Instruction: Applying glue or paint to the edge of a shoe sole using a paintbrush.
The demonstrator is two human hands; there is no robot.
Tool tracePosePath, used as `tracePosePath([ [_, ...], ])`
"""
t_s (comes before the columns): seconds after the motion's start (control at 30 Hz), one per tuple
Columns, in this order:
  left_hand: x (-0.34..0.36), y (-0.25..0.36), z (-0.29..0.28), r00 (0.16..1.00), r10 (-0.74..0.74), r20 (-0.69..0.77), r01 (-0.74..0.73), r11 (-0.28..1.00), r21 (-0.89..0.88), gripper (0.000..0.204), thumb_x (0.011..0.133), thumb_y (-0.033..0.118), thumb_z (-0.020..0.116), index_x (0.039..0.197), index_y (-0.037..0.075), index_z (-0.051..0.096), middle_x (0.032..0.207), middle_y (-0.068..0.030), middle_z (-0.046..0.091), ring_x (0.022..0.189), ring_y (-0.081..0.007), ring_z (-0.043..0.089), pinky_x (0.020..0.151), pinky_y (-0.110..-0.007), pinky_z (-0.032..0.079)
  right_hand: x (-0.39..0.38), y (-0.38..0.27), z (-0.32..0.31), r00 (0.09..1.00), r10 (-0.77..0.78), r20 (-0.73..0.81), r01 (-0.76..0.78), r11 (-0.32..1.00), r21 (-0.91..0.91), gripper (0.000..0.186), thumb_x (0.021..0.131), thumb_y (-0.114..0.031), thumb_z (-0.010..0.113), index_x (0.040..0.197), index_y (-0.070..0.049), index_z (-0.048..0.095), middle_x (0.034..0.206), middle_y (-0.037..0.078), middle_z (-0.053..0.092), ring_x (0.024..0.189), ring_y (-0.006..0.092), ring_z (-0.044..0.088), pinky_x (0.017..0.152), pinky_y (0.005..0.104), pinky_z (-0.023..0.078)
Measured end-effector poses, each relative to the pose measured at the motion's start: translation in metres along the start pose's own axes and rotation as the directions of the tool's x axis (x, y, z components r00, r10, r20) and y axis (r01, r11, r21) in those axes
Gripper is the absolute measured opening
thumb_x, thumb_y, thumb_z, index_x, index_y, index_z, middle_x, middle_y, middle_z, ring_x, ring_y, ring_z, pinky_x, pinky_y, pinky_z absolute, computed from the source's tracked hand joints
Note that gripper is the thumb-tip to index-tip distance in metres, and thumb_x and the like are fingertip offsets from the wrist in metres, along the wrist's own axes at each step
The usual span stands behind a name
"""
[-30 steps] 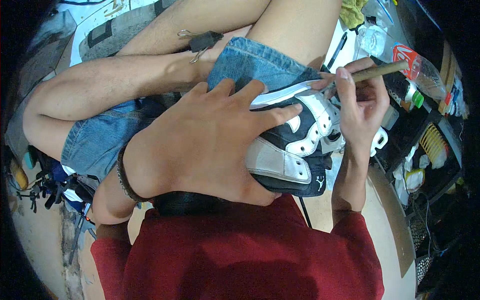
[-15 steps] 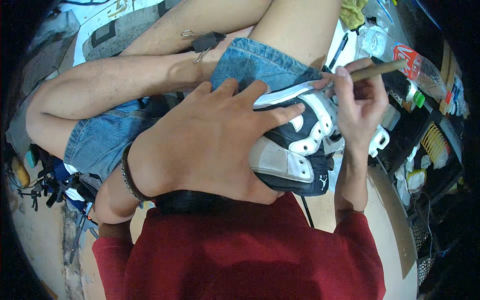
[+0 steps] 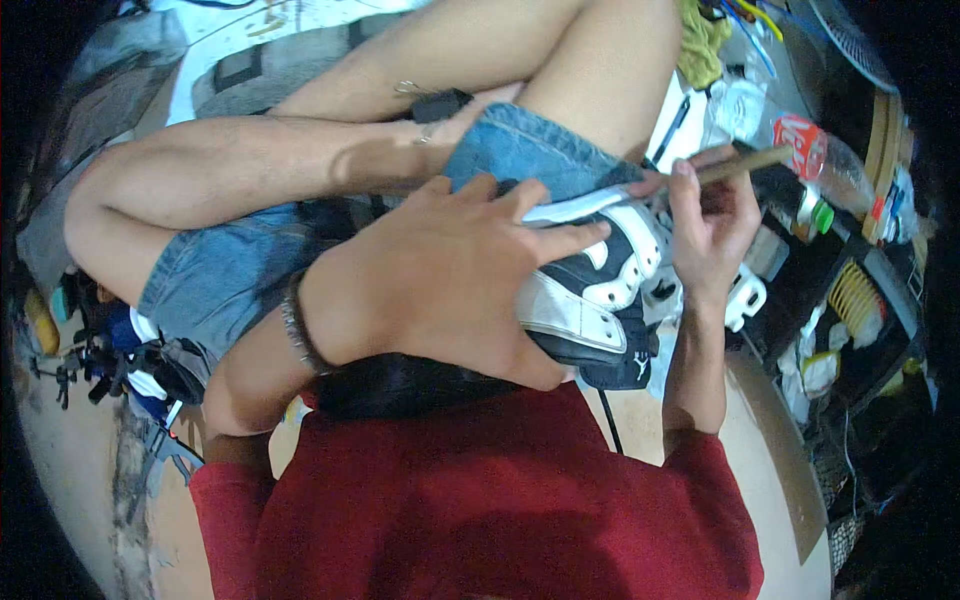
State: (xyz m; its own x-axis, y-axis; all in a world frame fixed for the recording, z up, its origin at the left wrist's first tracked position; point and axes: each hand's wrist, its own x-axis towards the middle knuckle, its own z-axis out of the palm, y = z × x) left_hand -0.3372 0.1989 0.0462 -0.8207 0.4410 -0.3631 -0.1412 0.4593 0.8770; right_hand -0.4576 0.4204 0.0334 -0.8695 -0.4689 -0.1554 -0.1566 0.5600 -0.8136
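Note:
A black and white sneaker [image 3: 575, 310] rests in my lap against the denim shorts [image 3: 545, 145], its white sole edge facing away from me. My left hand [image 3: 430, 285] spans it with fingers spread, thumb on the near side and fingertips by the sole, holding it steady. Much of the shoe is hidden under that hand. Between the thumb and fingers of my right hand [image 3: 715, 220] is a slim wooden-handled tool [image 3: 755, 165], its handle pointing right. Its working end, close to the sole edge, is hidden by my fingers.
A large black binder clip [image 3: 440, 105] lies by my crossed legs. To the right are a pen [image 3: 672, 130], a clear plastic bottle [image 3: 845, 185] with a red label, a yellowish cloth [image 3: 703, 45] and a yellow slatted piece [image 3: 858, 303]. Dark clutter [image 3: 100, 365] stands at the left.
The whole view has shifted slightly. Both hands stay at the shoe, and the wooden handle has tilted a little with my right hand near the sole edge.

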Motion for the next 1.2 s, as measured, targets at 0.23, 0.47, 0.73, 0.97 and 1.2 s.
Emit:
tracePosePath([
  [0.23,0.008,-0.018,-0.011,0.985,0.119,0.123,-0.104,0.987,-0.12,0.099,0.065,0.061,0.076,0.147,0.016,0.043,0.129,-0.024,0.051,0.119,-0.0432,0.053,0.102,-0.048,0.041,0.033,-0.007,-0.048,0.993,-0.085,0.082,0.061,0.966,0.252,0.01,0.098,-0.008,0.054,0.104,0.0,0.054,0.092,0.006,0.058,0.082,0.0147,0.061,0.075,0.0293,0.052],
  [0.47,0.011,-0.054,-0.029,0.931,0.225,0.288,-0.164,0.961,-0.223,0.109,0.068,0.07,0.07,0.151,0.008,0.035,0.134,-0.0317,0.046,0.124,-0.0474,0.048,0.106,-0.046,0.037,0.196,-0.132,0.108,0.848,-0.506,0.157,0.462,0.852,0.247,0.018,0.094,-0.011,0.066,0.105,0.003,0.063,0.093,0.005,0.066,0.079,0.0104,0.063,0.07,0.0269,0.053],
  [0.73,0.02,-0.067,-0.053,0.898,0.316,0.305,-0.201,0.914,-0.353,0.105,0.068,0.072,0.07,0.149,0.013,0.039,0.13,-0.0298,0.05,0.119,-0.0441,0.053,0.103,-0.046,0.041,0.349,-0.151,0.302,0.655,-0.717,0.24,0.753,0.591,-0.288,0.029,0.095,-0.034,0.061,0.095,-0.005,0.063,0.085,0.017,0.066,0.076,0.0366,0.063,0.069,0.045,0.05],
  [0.97,0.022,-0.075,-0.068,0.878,0.358,0.316,-0.178,0.859,-0.48,0.102,0.069,0.069,0.072,0.148,0.014,0.041,0.131,-0.0223,0.05,0.121,-0.0418,0.053,0.1,-0.047,0.043,0.356,-0.142,0.337,0.572,-0.731,0.372,0.812,0.441,-0.382,0.026,0.087,-0.03,0.069,0.099,-0.008,0.062,0.092,0.005,0.065,0.094,0.0242,0.059,0.08,0.0419,0.044],
  [1.2,0.017,-0.078,-0.06,0.905,0.304,0.299,-0.164,0.896,-0.414,0.105,0.068,0.073,0.07,0.149,0.013,0.04,0.137,-0.0228,0.046,0.124,-0.0428,0.05,0.102,-0.048,0.042,0.342,-0.192,0.294,0.514,-0.847,0.134,0.836,0.46,-0.298,0.023,0.09,-0.029,0.067,0.091,-0.007,0.062,0.08,0.006,0.059,0.082,0.0261,0.057,0.072,0.0395,0.042],
])
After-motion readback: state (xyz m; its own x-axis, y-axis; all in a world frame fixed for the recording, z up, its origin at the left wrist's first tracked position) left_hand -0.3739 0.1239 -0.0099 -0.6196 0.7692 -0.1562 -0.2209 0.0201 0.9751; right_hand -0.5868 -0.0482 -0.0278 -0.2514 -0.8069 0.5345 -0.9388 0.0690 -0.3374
